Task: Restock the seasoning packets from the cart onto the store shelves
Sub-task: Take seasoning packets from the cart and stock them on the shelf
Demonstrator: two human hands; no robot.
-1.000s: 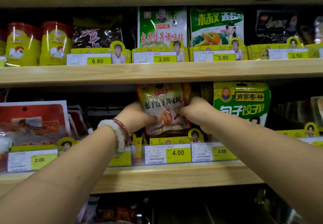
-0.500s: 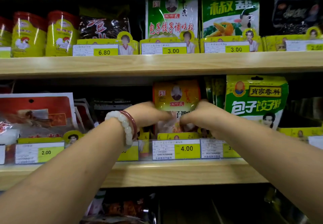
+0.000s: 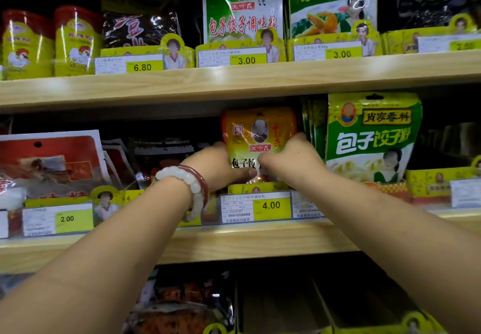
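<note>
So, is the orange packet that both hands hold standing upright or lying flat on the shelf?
Upright. The orange packet stands with its printed face forward and top edge up, behind the 4.00 price tag, gripped by the left hand and right hand.
</note>
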